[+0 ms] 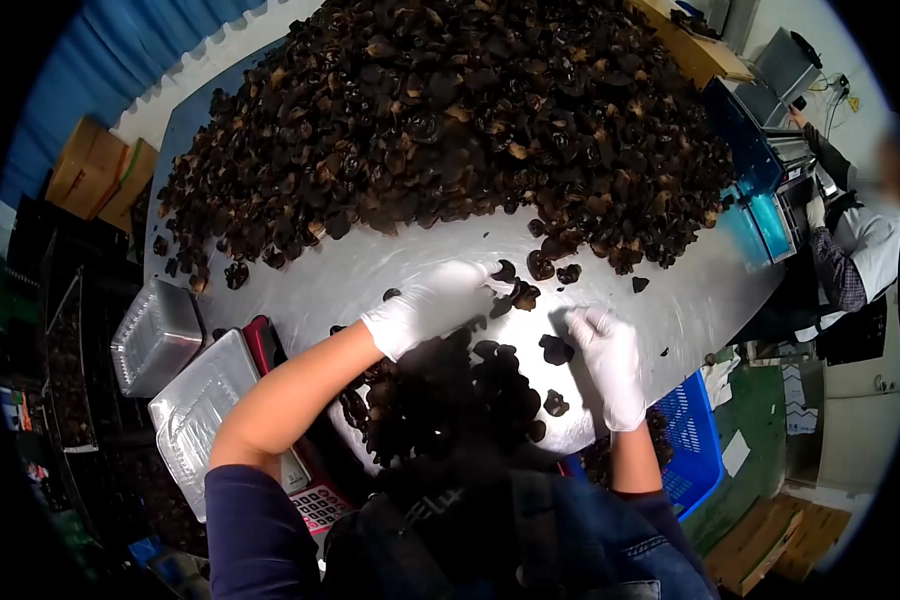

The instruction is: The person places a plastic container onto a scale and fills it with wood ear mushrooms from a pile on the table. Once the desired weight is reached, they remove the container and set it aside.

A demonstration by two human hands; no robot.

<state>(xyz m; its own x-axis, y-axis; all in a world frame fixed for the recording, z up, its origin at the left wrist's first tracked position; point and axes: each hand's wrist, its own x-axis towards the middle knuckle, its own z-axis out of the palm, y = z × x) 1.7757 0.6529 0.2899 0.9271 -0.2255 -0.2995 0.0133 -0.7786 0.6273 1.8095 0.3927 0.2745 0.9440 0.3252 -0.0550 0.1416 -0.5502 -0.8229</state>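
Observation:
My left hand (435, 308), in a white glove, reaches over the metal table (370, 262) with its fingers closed on a dark wood ear mushroom (505, 271). Another wood ear mushroom (524, 295) lies just below those fingertips. My right hand (610, 362), also gloved, hovers to the right with its fingers drawn together; whether anything is between them is hidden. Beside it lies a loose mushroom piece (556, 349), with a smaller piece (556, 403) lower down. A group of mushrooms (505, 390) sits close to my body, partly in shadow.
A big heap of wood ear mushrooms (450, 120) covers the table's far side. Clear plastic boxes (155, 340), a plastic lid (205, 395) and a red scale with keypad (320, 508) stand left. A blue basket (698, 440) is at right, below another person (850, 240) beside a machine.

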